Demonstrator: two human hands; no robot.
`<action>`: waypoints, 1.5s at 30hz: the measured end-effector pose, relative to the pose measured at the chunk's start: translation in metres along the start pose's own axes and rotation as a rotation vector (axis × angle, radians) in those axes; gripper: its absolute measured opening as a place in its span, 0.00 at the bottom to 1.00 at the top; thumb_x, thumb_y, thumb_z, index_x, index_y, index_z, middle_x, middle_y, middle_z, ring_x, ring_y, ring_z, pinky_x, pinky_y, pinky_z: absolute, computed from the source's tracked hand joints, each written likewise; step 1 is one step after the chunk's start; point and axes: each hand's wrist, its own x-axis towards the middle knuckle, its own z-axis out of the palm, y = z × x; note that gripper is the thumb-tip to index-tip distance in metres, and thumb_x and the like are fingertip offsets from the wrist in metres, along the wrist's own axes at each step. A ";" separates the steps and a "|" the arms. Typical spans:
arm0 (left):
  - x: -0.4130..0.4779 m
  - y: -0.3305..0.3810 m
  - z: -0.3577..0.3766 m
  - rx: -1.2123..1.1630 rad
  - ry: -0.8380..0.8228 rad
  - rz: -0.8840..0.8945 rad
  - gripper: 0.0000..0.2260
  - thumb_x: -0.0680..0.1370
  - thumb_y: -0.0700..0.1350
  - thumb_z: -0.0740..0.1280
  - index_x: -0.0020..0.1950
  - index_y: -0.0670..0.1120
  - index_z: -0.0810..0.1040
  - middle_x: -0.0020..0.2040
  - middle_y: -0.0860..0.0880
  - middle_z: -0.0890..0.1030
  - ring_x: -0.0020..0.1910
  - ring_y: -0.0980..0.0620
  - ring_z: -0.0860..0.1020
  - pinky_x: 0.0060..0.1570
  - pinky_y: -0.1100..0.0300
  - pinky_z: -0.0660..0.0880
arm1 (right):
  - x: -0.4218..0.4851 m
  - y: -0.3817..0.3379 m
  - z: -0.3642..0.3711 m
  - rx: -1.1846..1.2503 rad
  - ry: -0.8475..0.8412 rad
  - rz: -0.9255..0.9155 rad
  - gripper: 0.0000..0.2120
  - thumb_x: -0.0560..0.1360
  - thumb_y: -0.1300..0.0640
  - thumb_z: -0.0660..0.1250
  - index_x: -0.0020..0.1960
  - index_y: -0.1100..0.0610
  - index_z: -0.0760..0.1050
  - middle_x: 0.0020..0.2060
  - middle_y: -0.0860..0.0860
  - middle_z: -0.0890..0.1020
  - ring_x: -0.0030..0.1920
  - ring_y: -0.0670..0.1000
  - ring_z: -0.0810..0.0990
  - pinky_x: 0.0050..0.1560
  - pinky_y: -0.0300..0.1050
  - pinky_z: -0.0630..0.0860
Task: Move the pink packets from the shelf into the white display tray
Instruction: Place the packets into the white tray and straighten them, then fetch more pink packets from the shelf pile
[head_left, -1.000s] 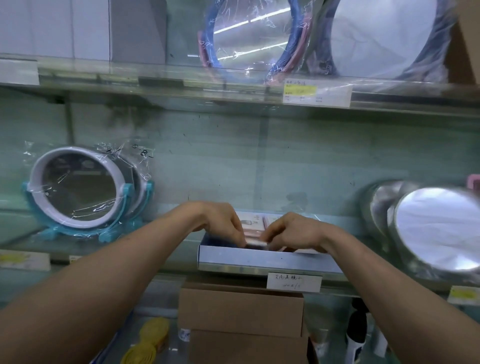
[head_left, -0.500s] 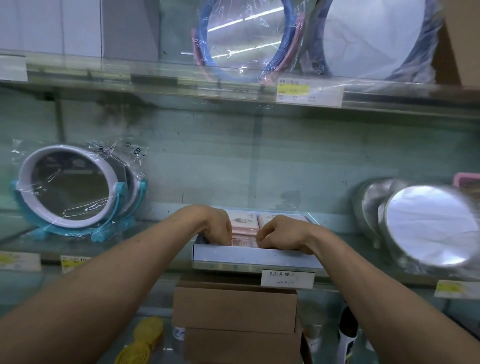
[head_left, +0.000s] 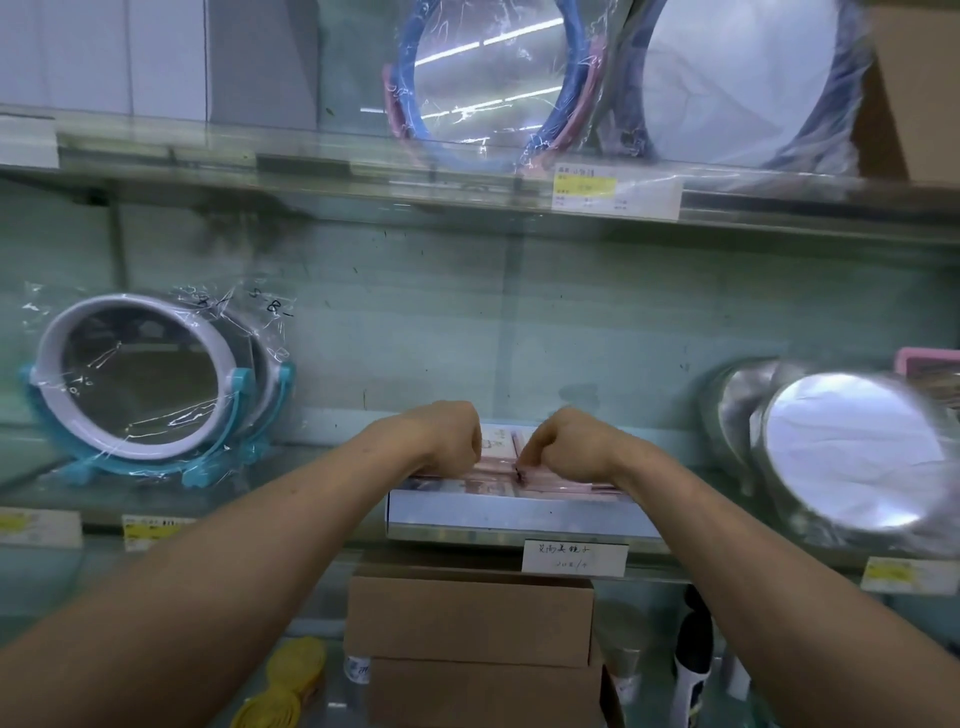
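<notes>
Both hands work inside the white display tray (head_left: 519, 514), which sits at the front edge of the glass shelf (head_left: 322, 467) above a handwritten label (head_left: 574, 557), probably so it faces shoppers. The pink packets (head_left: 498, 467) are already in the tray, their tops showing just over its front wall. Left hand (head_left: 449, 441) and right hand (head_left: 569, 449) sit knuckles-up, close together at mid-row. Left fingers (head_left: 470, 452) and right fingers (head_left: 527, 458) are curled tight, tips down into the packets and hidden. This looks like pinching and squaring the row so it seats flat. The packets lie directly under and between the fingertips, touching them.
</notes>
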 end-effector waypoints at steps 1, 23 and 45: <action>-0.002 0.001 0.000 0.026 0.059 0.016 0.14 0.77 0.39 0.61 0.60 0.45 0.81 0.57 0.47 0.80 0.56 0.47 0.77 0.57 0.55 0.74 | 0.003 0.003 -0.003 -0.038 0.052 0.013 0.20 0.75 0.69 0.55 0.57 0.57 0.81 0.60 0.52 0.80 0.59 0.53 0.77 0.62 0.44 0.73; -0.008 0.001 0.014 0.200 0.155 0.025 0.16 0.78 0.45 0.63 0.65 0.49 0.75 0.63 0.48 0.75 0.62 0.46 0.72 0.63 0.49 0.64 | -0.011 -0.007 0.013 -0.279 0.071 0.175 0.20 0.76 0.66 0.54 0.64 0.61 0.74 0.62 0.57 0.77 0.60 0.57 0.76 0.62 0.51 0.73; -0.143 -0.023 -0.008 0.291 0.216 -0.300 0.24 0.77 0.50 0.64 0.72 0.49 0.64 0.66 0.43 0.68 0.66 0.42 0.69 0.62 0.46 0.66 | -0.068 -0.089 0.052 -0.237 0.082 -0.265 0.13 0.79 0.55 0.58 0.56 0.60 0.76 0.61 0.58 0.77 0.59 0.59 0.75 0.49 0.43 0.69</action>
